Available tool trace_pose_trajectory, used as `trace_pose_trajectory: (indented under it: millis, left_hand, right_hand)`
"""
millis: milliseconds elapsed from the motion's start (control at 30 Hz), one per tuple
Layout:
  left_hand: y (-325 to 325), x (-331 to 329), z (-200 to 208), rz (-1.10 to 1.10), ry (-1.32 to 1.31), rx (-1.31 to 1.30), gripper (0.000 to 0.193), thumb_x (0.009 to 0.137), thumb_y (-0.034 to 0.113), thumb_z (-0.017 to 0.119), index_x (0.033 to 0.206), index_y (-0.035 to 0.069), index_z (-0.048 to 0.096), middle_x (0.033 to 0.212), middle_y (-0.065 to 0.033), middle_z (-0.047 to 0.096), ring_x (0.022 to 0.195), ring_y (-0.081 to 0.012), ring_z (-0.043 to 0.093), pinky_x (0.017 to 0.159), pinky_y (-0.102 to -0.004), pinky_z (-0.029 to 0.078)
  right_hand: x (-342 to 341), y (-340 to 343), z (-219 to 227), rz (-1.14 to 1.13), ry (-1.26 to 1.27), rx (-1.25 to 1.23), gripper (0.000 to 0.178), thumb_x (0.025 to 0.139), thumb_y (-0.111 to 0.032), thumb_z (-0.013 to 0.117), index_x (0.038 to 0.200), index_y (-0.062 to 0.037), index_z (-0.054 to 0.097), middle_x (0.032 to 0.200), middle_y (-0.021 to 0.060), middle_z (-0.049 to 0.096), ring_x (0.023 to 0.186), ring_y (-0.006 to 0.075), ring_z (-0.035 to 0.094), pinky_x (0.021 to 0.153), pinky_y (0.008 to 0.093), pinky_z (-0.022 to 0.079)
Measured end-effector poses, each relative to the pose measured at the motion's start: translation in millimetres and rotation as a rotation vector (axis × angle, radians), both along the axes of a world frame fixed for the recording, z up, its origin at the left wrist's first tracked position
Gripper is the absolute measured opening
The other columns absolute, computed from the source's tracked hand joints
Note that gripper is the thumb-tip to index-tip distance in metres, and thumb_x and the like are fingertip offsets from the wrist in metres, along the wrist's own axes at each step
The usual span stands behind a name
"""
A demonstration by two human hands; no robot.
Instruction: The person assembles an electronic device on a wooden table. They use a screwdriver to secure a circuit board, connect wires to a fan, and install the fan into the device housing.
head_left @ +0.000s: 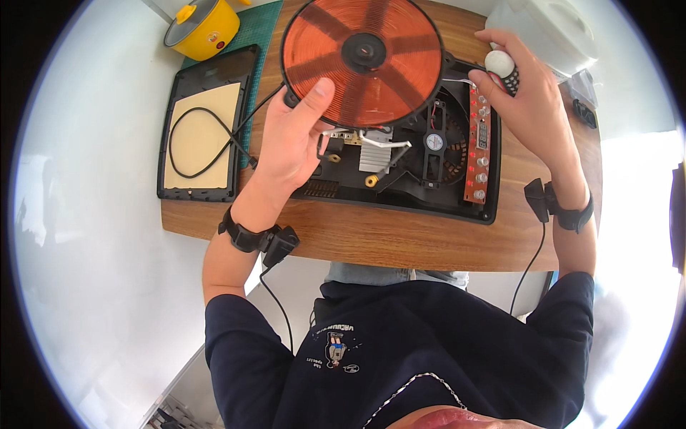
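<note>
My left hand (pixel 289 146) grips the round copper induction coil (pixel 400 61) by its lower left edge, thumb on top. The coil is raised and tilted over the open black induction cooker base (pixel 421 204). Inside the base are a cooling fan (pixel 433 141), a ribbed heat sink (pixel 374 154) and a red control board (pixel 476 175). White sleeved leads (pixel 386 143) with a ring terminal hang below the coil. My right hand (pixel 532 104) is closed around a small tool with a white rounded end (pixel 499 63) and a black dotted grip, above the base's far right corner.
At the left lies the cooker's black top cover (pixel 166 161), with a cream panel and a black cord (pixel 175 154) across it. A yellow pot (pixel 204 36) stands on a green mat (pixel 261 36). A white container (pixel 550 32) and a small clear box (pixel 582 87) sit at far right.
</note>
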State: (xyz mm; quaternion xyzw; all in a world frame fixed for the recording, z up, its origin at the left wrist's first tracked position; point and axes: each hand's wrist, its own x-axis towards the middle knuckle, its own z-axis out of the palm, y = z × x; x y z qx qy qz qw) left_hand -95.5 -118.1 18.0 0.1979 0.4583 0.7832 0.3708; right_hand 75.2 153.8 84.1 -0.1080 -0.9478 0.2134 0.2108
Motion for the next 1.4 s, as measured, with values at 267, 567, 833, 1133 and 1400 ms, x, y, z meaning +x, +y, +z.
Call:
trace_pose_trajectory:
  millis: [267,567,833,1133,1400]
  left_hand:
    - [-4.8,-33.1,-22.2,0.023,-0.112,0.092,0.037,0.11,0.026,0.065,0.139,0.003,0.062,0.133,-0.0114,0.073,0.118,-0.0244,0.072,0.102,-0.0411,0.059]
    - [-3.6,-26.9,-29.3,0.014,-0.142,0.131,0.038,0.111,0.025,0.063,0.142,0.004,0.061,0.134,-0.0095,0.072,0.116,-0.021,0.073,0.096,-0.0382,0.06]
    - [-4.1,-25.9,-28.5,-0.017,-0.106,0.111,0.033,0.11,0.025,0.066,0.137,0.006,0.065,0.123,-0.0055,0.075,0.099,-0.0129,0.075,0.057,-0.0205,0.05]
    - [-13.2,-35.8,-43.5,-0.048,-0.062,0.108,0.033,0.11,0.028,0.065,0.135,0.006,0.065,0.119,-0.0047,0.075,0.09,-0.0097,0.074,0.046,-0.0177,0.04]
    - [-17.0,-39.2,-38.9,-0.012,-0.167,0.188,0.032,0.11,0.022,0.064,0.138,0.005,0.062,0.122,-0.0066,0.076,0.097,-0.0161,0.078,0.062,-0.0216,0.057]
  right_hand:
    - [36.5,37.7,-31.8,-0.05,-0.29,0.131,0.05,0.102,-0.024,0.066,0.144,-0.0079,0.046,0.141,0.0196,0.061,0.116,0.0421,0.067,0.098,0.0482,0.054]
    - [60.7,82.5,-70.6,-0.322,-0.511,-0.031,0.06,0.096,-0.034,0.073,0.143,0.0009,0.061,0.107,0.0249,0.074,0.102,0.0408,0.072,0.089,0.0461,0.055]
    - [64.1,70.8,-101.8,-0.363,-0.446,-0.108,0.059,0.09,-0.024,0.074,0.142,0.001,0.063,0.107,0.0226,0.076,0.097,0.0369,0.074,0.088,0.0433,0.055]
    - [67.1,73.0,-121.7,-0.426,-0.415,-0.158,0.054,0.094,-0.024,0.072,0.144,-0.0049,0.064,0.113,0.0193,0.075,0.092,0.028,0.075,0.087,0.0402,0.056]
    - [74.8,75.8,-123.5,-0.391,-0.404,-0.257,0.05,0.104,-0.025,0.067,0.151,-0.0074,0.058,0.108,0.0148,0.072,0.076,0.0195,0.072,0.069,0.0346,0.057]
